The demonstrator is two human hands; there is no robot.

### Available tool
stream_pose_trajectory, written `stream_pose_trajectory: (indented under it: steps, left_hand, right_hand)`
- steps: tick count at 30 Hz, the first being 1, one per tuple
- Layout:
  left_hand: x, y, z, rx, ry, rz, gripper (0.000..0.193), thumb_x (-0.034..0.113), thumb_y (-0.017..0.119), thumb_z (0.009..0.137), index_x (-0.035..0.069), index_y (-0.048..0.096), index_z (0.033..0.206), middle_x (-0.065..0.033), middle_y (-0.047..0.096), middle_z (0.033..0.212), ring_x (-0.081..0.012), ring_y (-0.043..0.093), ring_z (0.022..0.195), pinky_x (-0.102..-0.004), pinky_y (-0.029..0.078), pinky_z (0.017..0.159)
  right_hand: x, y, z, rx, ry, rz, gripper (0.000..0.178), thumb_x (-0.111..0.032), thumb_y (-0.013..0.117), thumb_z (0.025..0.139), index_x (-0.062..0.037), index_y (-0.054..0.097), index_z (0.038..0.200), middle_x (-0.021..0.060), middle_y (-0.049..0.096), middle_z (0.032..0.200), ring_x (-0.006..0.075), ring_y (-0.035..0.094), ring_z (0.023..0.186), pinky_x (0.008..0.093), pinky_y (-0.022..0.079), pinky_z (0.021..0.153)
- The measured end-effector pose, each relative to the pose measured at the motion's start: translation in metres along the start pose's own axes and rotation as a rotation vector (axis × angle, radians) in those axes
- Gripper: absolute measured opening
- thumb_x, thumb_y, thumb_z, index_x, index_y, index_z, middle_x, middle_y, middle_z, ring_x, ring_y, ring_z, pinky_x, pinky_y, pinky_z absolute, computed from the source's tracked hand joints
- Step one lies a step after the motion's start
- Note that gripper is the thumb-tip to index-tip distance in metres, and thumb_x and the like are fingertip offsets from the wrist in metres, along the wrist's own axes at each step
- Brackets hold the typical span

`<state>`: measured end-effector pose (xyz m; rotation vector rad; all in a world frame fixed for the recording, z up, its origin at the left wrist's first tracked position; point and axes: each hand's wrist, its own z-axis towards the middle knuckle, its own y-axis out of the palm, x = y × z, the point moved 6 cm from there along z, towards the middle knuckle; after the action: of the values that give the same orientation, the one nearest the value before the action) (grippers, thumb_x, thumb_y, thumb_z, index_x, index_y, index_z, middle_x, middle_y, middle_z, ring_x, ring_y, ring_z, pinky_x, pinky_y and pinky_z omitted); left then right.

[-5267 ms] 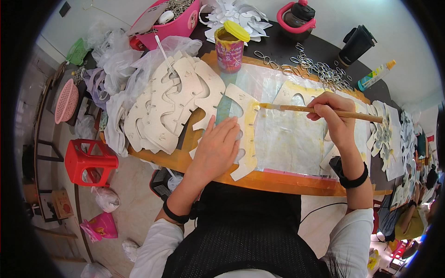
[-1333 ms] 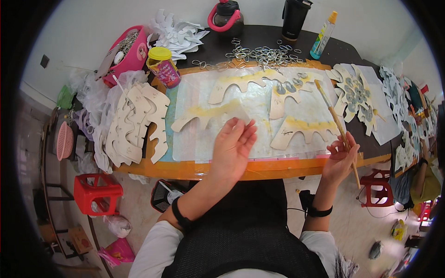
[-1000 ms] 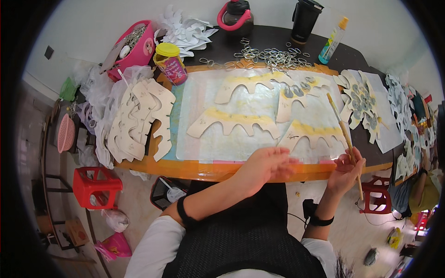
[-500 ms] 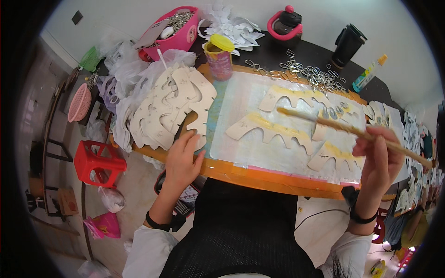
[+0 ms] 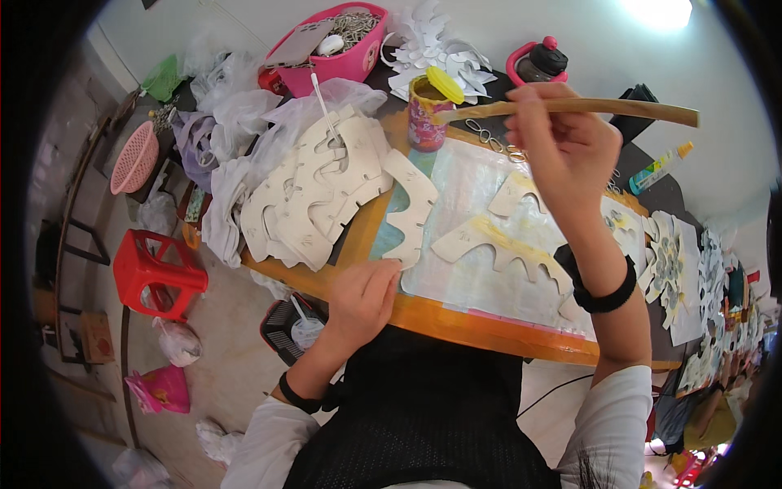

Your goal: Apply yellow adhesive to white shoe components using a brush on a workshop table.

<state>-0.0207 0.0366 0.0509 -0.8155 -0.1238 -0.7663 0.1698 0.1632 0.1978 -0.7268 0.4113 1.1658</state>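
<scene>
My left hand (image 5: 362, 303) pinches the lower end of a curved, scalloped off-white cut piece (image 5: 418, 198), which lies between a pile of similar pieces (image 5: 305, 191) and the sheet-covered work area. Raised over the table, my right hand (image 5: 562, 147) grips a flat-handled wooden brush (image 5: 631, 106). The brush tip is at the side of a stained pink jar (image 5: 425, 130) with a tilted yellow lid; whether they touch I cannot tell. Scalloped pieces with yellow smears, such as this near one (image 5: 501, 244), lie on the pale sheet (image 5: 456, 285). My right forearm hides some of them.
Behind the pile stand a pink basket (image 5: 297, 77) of metal parts and crumpled plastic bags (image 5: 236, 114). White cutouts (image 5: 436, 53), a pink-handled dark bottle (image 5: 542, 61) and a glue bottle (image 5: 660, 167) line the back. A red stool (image 5: 159, 273) is on the floor at left.
My right hand with the brush has moved up and left, from above the smeared pieces to the jar. My left hand has shifted right from the pile, now with a single piece.
</scene>
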Motion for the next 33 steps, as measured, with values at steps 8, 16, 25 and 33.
stream_pose_trajectory:
  steps: [8, 16, 25, 33]
  left_hand:
    - [0.007, 0.014, -0.005, -0.059, 0.017, -0.151, 0.017, -0.002, 0.065, 0.078, -0.001, 0.062, 0.095, -0.0148, 0.066, 0.091, -0.0321, 0.064, 0.081, -0.0385, 0.052, 0.072]
    - [0.007, 0.023, -0.001, -0.199, 0.044, -0.189, 0.02, 0.005, 0.071, 0.075, 0.0, 0.062, 0.092, -0.0133, 0.066, 0.095, -0.0318, 0.064, 0.088, -0.0397, 0.051, 0.08]
    - [0.008, 0.024, -0.003, -0.213, 0.035, -0.157, 0.023, 0.008, 0.073, 0.074, 0.001, 0.062, 0.092, -0.0128, 0.066, 0.097, -0.0309, 0.064, 0.09, -0.0407, 0.05, 0.083]
    - [0.009, 0.022, -0.003, -0.225, 0.017, -0.155, 0.023, 0.009, 0.074, 0.074, 0.001, 0.063, 0.092, -0.0118, 0.066, 0.097, -0.0305, 0.064, 0.09, -0.0405, 0.05, 0.084]
  right_hand:
    - [0.034, 0.005, 0.005, -0.067, 0.252, 0.465, 0.022, -0.014, 0.061, 0.093, 0.0073, 0.066, 0.097, 0.0113, 0.068, 0.081, 0.0127, 0.067, 0.069, 0.0235, 0.056, 0.064]
    - [0.004, 0.005, 0.017, 0.095, -0.167, 0.261, 0.016, -0.009, 0.061, 0.092, 0.0063, 0.067, 0.091, 0.0079, 0.069, 0.082, 0.0121, 0.067, 0.067, 0.0206, 0.054, 0.061]
    - [0.015, 0.051, 0.024, -0.021, -0.365, -0.106, 0.009, -0.008, 0.069, 0.08, 0.0003, 0.066, 0.076, 0.0107, 0.064, 0.065, 0.0218, 0.063, 0.052, 0.0274, 0.047, 0.05]
    - [0.03, 0.037, 0.015, 0.057, -0.185, 0.001, 0.009, -0.009, 0.068, 0.084, 0.0, 0.069, 0.083, 0.0067, 0.067, 0.067, 0.0124, 0.064, 0.053, 0.0226, 0.049, 0.052]
